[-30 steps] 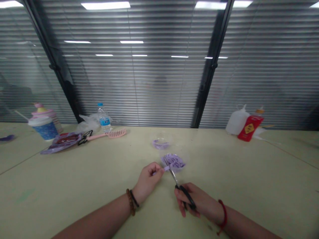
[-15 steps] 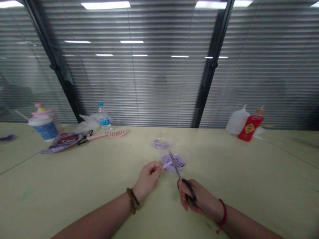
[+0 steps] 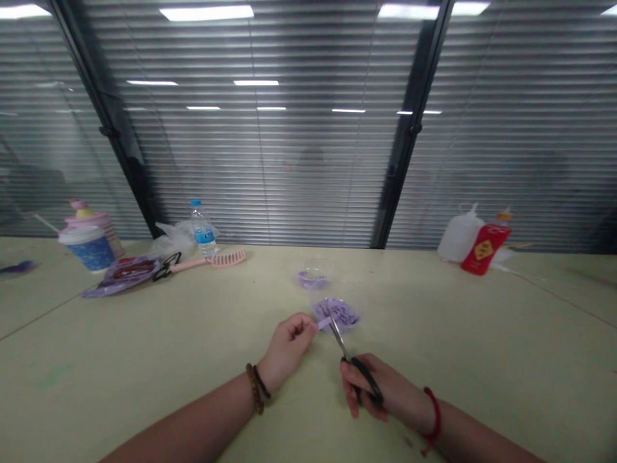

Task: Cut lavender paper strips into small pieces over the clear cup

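Between thumb and fingers, my left hand [image 3: 290, 341] pinches a short purple strip [image 3: 324, 323]. My right hand [image 3: 373, 386] is closed round the black handles of a pair of scissors [image 3: 341, 344]. Their blades are slightly apart and meet the strip's free end, above a clear bowl [image 3: 354, 326]. Inside this bowl lies a heap of small purple cut pieces [image 3: 340, 311]. Just behind it stands a second clear bowl [image 3: 313, 270] with some purple bits low in it.
On the left are a blue paper cup [image 3: 90, 249], a purple package [image 3: 126, 275], a pink hairbrush [image 3: 227, 258] and a water bottle [image 3: 204, 233]. A white squeeze bottle [image 3: 460, 236] and a red bottle [image 3: 486, 247] stand at the right, before the window blinds [image 3: 313, 161].
The scissor blades have parted a little and dropped lower. The strip in my left hand shows shorter than before. My left hand has hardly moved.
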### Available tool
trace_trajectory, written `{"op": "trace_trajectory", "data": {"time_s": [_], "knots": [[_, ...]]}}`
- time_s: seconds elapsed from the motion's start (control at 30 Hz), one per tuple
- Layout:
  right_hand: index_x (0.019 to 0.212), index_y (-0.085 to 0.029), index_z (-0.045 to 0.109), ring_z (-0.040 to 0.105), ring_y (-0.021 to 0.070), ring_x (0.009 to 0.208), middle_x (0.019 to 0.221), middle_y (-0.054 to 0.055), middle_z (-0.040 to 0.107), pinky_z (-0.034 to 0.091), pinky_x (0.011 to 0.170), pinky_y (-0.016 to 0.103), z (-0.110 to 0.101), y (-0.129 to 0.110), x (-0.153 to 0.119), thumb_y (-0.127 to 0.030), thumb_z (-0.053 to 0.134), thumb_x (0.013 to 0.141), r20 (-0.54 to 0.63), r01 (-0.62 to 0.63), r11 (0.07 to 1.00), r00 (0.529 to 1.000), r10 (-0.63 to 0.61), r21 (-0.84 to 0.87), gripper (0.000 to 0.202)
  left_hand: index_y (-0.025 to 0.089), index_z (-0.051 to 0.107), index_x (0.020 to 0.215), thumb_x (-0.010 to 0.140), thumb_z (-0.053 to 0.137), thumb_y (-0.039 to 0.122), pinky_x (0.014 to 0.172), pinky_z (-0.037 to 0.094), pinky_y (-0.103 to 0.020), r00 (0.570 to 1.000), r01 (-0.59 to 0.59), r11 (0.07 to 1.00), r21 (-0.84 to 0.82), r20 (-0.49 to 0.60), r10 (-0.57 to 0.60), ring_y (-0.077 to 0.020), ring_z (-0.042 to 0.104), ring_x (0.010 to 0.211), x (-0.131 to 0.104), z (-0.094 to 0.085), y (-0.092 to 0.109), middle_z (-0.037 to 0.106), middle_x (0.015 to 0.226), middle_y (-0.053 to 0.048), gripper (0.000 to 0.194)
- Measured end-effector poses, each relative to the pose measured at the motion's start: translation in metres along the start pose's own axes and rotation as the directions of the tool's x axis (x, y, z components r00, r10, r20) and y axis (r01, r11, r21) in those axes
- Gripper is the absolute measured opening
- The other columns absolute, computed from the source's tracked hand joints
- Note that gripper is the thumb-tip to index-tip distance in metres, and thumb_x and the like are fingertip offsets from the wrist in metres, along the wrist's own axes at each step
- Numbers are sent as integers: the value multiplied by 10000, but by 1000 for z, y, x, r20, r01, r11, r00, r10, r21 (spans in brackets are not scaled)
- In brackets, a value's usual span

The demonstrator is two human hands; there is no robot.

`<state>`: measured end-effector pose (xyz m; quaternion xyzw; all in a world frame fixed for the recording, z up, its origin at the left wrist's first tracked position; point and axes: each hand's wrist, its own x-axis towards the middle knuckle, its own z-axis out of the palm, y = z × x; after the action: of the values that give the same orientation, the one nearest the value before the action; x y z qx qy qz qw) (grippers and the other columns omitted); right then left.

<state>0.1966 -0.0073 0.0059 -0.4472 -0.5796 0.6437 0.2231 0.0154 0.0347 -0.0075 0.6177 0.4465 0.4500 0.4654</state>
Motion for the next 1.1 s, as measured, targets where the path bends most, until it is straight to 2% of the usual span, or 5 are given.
{"op": "trace_trajectory", "data": {"time_s": [0.73, 0.97, 1.1], "knots": [[521, -137, 473, 305, 15, 228, 443, 9, 553, 161, 245, 166, -2, 4, 3, -672, 515, 648, -4, 3, 1000, 1000, -3, -21, 551, 152, 483, 645, 761, 503, 392, 464, 245, -207, 999, 9, 1000, 22, 34, -10, -79, 316, 473, 0, 0, 1, 376, 502, 62, 267], [579, -136, 483, 279, 10, 223, 430, 5, 552, 132, 245, 159, -5, 8, 5, -664, 464, 702, -62, 32, 992, 998, -24, 118, 543, 144, 491, 666, 756, 499, 415, 448, 233, -207, 998, 60, 998, 23, 17, -60, -78, 315, 451, 1, -1, 2, 372, 487, 65, 286], [576, -137, 473, 277, 8, 220, 423, 6, 549, 125, 242, 158, -5, 9, 5, -659, 480, 698, -76, 45, 991, 996, -36, 128, 536, 147, 482, 649, 764, 494, 408, 446, 229, -208, 998, 67, 997, 35, 1, -67, -74, 310, 444, 2, -1, -1, 367, 479, 67, 286]]}}
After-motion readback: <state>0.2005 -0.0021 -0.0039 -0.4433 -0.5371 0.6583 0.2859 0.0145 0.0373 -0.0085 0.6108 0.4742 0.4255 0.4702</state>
